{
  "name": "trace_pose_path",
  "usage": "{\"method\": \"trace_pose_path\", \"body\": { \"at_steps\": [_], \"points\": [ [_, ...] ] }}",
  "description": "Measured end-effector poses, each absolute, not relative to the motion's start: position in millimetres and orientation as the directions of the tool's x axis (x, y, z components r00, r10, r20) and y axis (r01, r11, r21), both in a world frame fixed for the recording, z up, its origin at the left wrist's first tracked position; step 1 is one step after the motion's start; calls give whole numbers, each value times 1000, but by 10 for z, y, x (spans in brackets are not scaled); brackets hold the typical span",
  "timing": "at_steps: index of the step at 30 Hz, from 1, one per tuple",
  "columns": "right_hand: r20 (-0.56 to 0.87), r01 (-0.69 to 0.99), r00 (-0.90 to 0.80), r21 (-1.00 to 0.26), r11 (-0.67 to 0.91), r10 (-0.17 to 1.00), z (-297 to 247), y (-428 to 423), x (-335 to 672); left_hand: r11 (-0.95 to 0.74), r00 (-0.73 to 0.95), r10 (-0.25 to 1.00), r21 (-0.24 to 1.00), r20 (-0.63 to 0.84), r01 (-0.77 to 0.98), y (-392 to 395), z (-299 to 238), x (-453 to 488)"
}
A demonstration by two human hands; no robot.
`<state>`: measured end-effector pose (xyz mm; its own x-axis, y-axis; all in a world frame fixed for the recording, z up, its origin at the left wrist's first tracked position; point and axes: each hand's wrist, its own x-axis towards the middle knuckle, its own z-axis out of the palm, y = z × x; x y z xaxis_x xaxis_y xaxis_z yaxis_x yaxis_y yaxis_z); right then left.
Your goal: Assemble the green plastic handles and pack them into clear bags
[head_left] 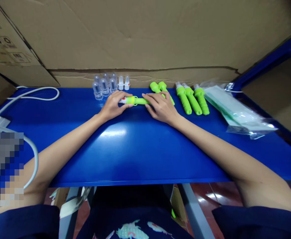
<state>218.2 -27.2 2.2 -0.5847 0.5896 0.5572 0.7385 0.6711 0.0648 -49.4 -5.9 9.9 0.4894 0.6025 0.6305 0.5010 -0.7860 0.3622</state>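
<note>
My left hand [113, 106] is closed round the white end of a bright green tube [142, 101], which lies sideways between my hands. A red dot shows on its white part, and a yellow-green ring with a small loop circles it. My right hand [162, 108] has its fingers closed over the tube's right end and hides it. Just behind my right hand lie two green pieces with wide heads [155, 87], partly covered by the fingers. Behind my left hand stand several clear plastic caps [104, 87] and two small white pieces with clear tips [124, 83].
Three ribbed green handles [194, 99] with clear tips lie right of my right hand. Farther right is a clear plastic bag [245, 111] with pale contents. A white cable [36, 96] loops at the left. Cardboard [145, 36] walls the back of the blue table [135, 156].
</note>
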Motion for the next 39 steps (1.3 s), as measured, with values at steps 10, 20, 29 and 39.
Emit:
{"method": "trace_pose_path", "body": {
  "at_steps": [10,20,29,39],
  "points": [
    [504,617,-733,211,758,456,47,-348,2089,-845,508,535,434,675,314,-231,40,-293],
    [442,504,-811,197,841,382,98,-388,2044,-836,550,547,452,631,312,-241,37,-342],
    [504,438,-806,153,886,312,74,-370,2044,-853,517,516,467,684,233,-193,-2,-338],
    [498,459,-796,125,880,345,114,-390,2050,-723,456,653,677,604,138,-159,-14,-337]
  ]
}}
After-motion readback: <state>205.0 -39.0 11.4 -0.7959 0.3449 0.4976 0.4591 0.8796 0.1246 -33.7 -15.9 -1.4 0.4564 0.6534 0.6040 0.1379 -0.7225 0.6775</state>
